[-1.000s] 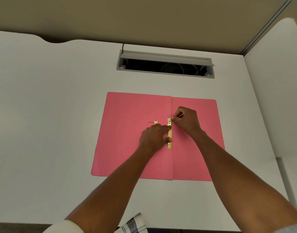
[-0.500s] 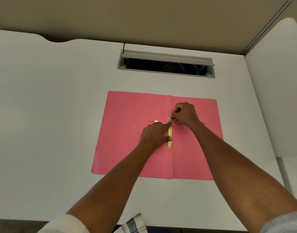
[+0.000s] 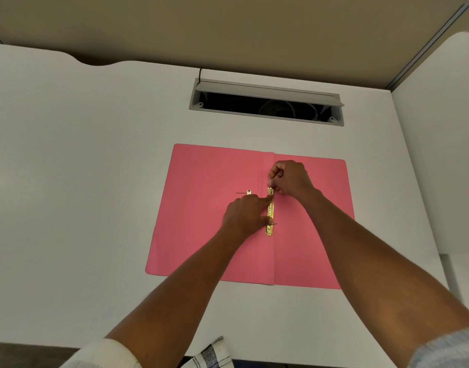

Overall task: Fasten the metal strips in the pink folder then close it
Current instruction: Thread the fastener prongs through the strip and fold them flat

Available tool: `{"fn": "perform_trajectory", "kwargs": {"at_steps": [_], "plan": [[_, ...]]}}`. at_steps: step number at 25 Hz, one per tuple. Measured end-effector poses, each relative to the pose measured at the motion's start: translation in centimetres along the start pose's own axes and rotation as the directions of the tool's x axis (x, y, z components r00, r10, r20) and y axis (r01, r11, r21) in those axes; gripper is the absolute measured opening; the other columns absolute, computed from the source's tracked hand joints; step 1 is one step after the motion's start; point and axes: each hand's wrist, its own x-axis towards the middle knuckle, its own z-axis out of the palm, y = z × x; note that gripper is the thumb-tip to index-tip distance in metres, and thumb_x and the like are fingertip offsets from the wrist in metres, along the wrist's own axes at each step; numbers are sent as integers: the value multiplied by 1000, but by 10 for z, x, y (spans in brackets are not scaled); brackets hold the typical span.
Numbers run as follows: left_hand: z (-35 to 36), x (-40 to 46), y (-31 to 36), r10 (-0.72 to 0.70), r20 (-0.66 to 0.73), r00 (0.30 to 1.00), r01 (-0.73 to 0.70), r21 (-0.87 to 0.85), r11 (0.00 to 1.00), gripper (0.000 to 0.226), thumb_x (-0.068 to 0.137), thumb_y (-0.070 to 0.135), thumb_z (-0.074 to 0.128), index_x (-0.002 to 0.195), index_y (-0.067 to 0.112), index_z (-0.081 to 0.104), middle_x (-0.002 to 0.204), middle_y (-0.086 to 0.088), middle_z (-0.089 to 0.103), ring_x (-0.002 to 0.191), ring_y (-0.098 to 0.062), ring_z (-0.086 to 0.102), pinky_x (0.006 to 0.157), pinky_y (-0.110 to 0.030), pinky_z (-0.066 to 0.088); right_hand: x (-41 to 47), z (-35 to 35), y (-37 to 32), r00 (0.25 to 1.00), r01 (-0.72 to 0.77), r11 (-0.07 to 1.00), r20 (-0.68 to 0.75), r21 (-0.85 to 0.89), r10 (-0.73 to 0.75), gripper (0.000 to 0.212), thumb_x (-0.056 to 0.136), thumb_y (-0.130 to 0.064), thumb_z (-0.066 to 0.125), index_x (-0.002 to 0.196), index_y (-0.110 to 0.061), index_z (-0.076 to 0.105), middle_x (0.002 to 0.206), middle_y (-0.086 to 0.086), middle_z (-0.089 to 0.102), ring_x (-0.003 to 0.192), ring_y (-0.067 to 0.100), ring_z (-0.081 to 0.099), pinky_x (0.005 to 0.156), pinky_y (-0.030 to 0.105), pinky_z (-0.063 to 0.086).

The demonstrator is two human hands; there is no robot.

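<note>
A pink folder lies open flat on the white desk. Along its centre fold sits a gold metal fastener bar. My left hand presses the bar with its index finger near the upper end. My right hand pinches a thin metal prong standing up at the bar's top end. A second prong sticks out sideways near the bar's lower end. A small gold slider piece lies loose on the left leaf.
A grey cable hatch stands open in the desk behind the folder. A second desk surface adjoins on the right. A checked cloth shows at the near edge.
My right hand has moved slightly up the fold, lifting the top prong more upright. My left hand stays on the bar.
</note>
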Motion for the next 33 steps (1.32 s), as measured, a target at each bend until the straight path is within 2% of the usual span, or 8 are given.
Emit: {"fn": "perform_trajectory", "kwargs": {"at_steps": [9, 16, 20, 24, 28, 30, 33], "plan": [[1, -1, -2, -4, -1, 1000, 4, -23, 1000, 66, 81, 55, 69, 140, 36, 49, 97, -2, 65, 90, -27, 64, 63, -31, 38, -2, 1, 0, 999, -35, 999, -19, 41, 36, 21, 73, 1, 78, 88, -9, 67, 78, 11, 72, 71, 27, 73, 65, 43, 63], [1, 0, -3, -17, 15, 1000, 18, -42, 999, 67, 81, 56, 69, 142, 38, 47, 97, -2, 64, 90, -26, 63, 64, -31, 39, -8, 1, 5, 999, -39, 991, -25, 125, 43, 18, 75, -4, 78, 88, -9, 67, 79, 14, 73, 69, 25, 71, 64, 38, 63], [0, -1, -2, -41, 32, 999, 43, -64, 997, 65, 79, 55, 70, 140, 41, 49, 95, -1, 65, 91, -28, 64, 64, -31, 40, -23, 5, 11, 998, -27, 989, -46, 147, 34, 11, 80, -7, 73, 90, -9, 70, 84, 13, 74, 79, 29, 72, 78, 44, 61], [-1, -1, -1, -54, 39, 998, 57, -87, 995, 59, 81, 50, 69, 137, 42, 52, 99, -2, 66, 94, -29, 64, 66, -31, 40, -56, 14, 19, 996, -40, 981, -75, 192, 56, 5, 84, -13, 69, 89, -14, 71, 83, 4, 73, 82, 25, 70, 81, 41, 59], [-2, -2, -2, -46, 24, 999, 48, -80, 996, 51, 87, 45, 65, 137, 39, 53, 104, -5, 68, 99, -32, 64, 71, -34, 45, -93, 22, 27, 981, -142, 950, -91, 276, 173, 9, 89, -20, 66, 86, -14, 71, 80, 6, 75, 74, 22, 70, 75, 42, 62], [-3, -2, -2, -42, 21, 999, 43, -84, 995, 48, 89, 44, 63, 136, 38, 54, 104, -5, 68, 98, -32, 64, 71, -34, 46, -110, 25, 27, 956, -254, 892, -43, 373, 290, 19, 86, -29, 71, 83, -10, 70, 78, 13, 76, 63, 20, 69, 66, 42, 63], [-4, -4, 0, -45, 28, 999, 47, -103, 994, 48, 91, 48, 61, 137, 38, 54, 108, -6, 69, 99, -32, 64, 72, -33, 45, -127, 28, 22, 921, -370, 795, 77, 481, 382, 40, 76, -44, 79, 79, -5, 71, 71, 12, 76, 56, 19, 67, 51, 32, 59]]}}
